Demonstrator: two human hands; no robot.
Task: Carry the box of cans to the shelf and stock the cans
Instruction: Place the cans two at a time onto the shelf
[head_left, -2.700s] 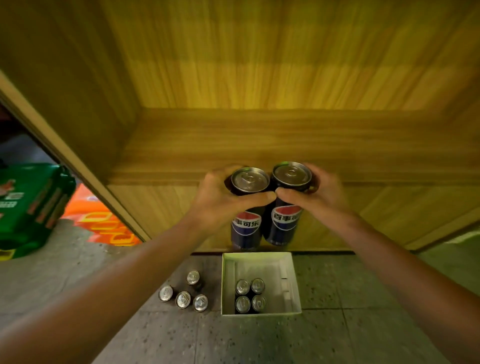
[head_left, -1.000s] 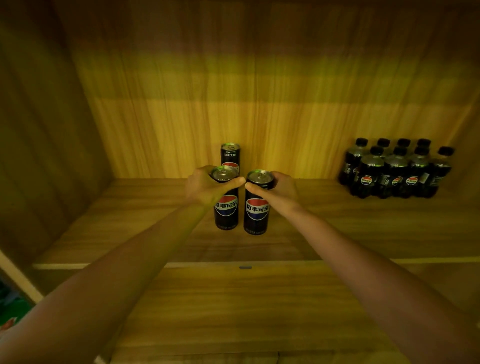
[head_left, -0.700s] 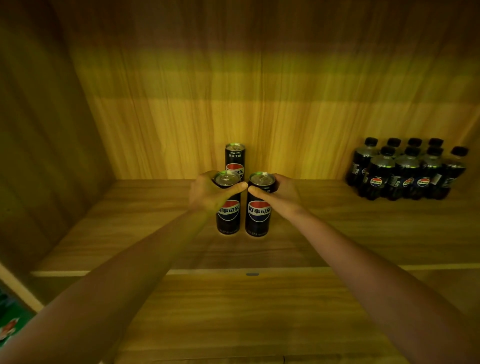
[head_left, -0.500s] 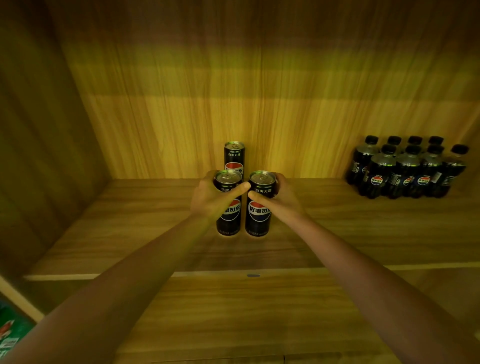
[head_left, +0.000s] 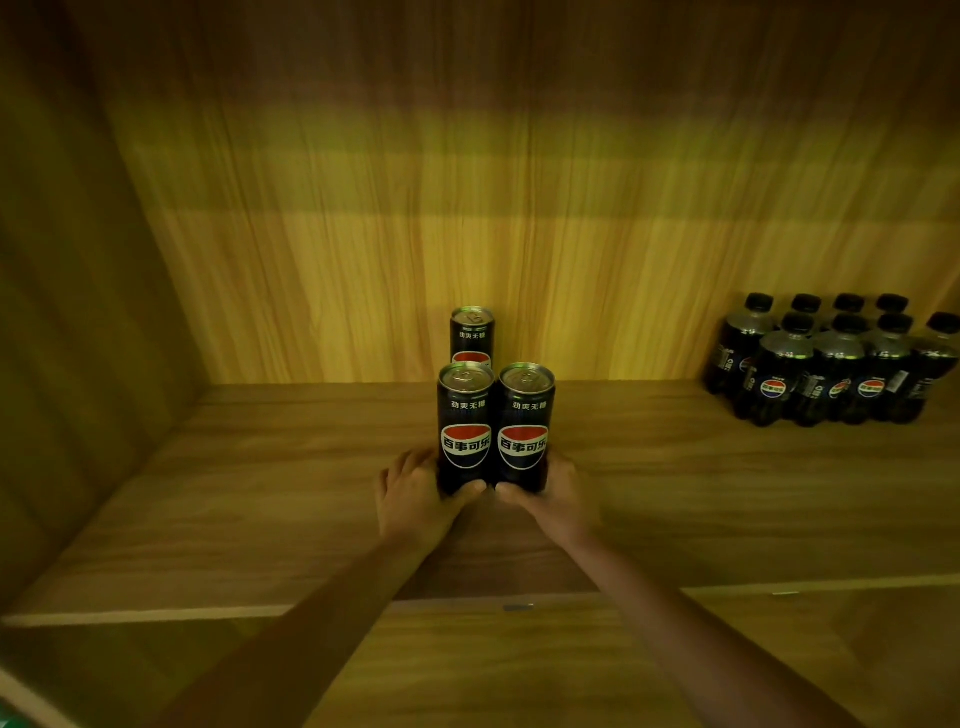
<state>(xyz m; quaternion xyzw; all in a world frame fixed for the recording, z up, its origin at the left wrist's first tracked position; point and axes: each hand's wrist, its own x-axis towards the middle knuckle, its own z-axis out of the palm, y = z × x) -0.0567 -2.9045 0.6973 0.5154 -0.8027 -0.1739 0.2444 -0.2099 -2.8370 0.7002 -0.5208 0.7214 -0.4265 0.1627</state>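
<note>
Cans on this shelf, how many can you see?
3. The left can, gripped by the left hand, and the right can, gripped by the right hand, stand side by side; the back can stands behind them. Others may hide behind.

A tight cluster of dark, black-capped cola bottles (head_left: 831, 374) stands upright far right, near the wooden back wall (head_left: 519, 218).

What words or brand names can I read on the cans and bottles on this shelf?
"百事可乐" stands on the round logo of the left front can and of the right front can.
"劲爽无糖" stands near the top of both front cans and of the back can.
Labels on the bottles: a round logo shows, but the lettering is too small to read.
</note>
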